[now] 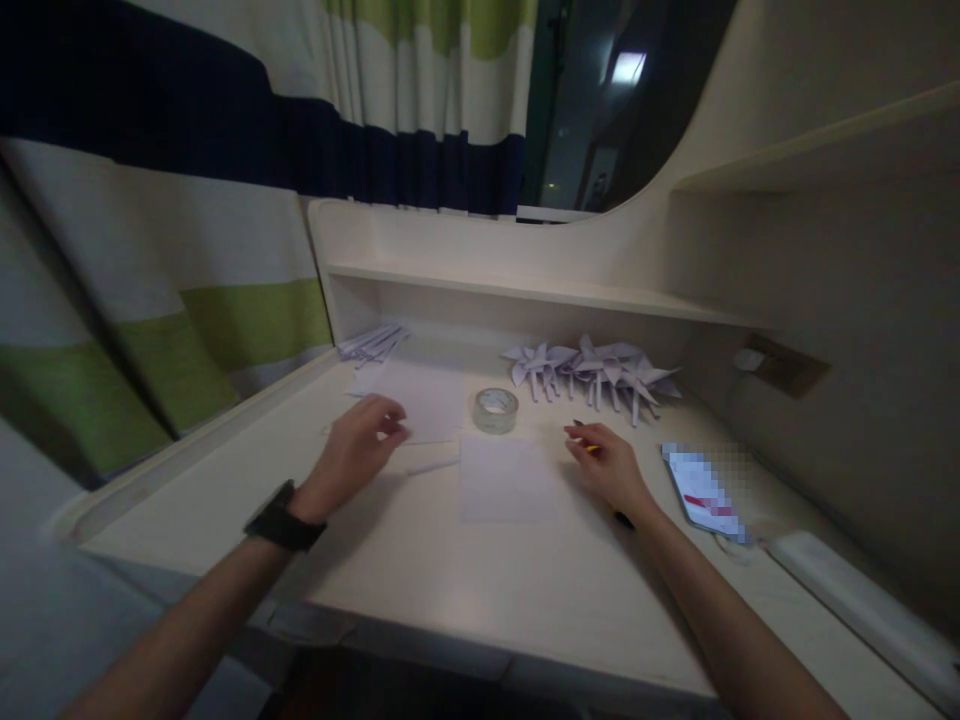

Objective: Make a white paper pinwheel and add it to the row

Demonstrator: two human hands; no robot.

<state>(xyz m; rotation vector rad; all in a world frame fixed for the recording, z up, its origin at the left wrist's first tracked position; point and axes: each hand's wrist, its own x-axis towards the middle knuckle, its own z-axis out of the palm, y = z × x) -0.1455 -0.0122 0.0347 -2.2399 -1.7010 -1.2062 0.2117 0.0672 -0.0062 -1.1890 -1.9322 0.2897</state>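
My left hand (361, 440), with a dark watch on its wrist, hovers over the left of the desk. Its fingers are loosely curved and apart from the thumb, with nothing visible between them. Beside it lie a thin white paper stick (433, 467) and a stack of white paper (424, 395). My right hand (606, 462) is closed around a slim black and yellow tool (593, 449); the fingers cover most of it, so its kind is unclear. Between the hands, a square white sheet (504, 482) lies flat, with a roll of clear tape (495, 411) just behind it.
Several white paper pinwheels (600, 370) stand clustered at the back right. Rolled paper sticks (373, 344) lie at the back left. A phone with a lit screen (701, 490) and a long white bar (855, 590) are on the right. A low shelf (525, 284) spans the back; curtains hang left.
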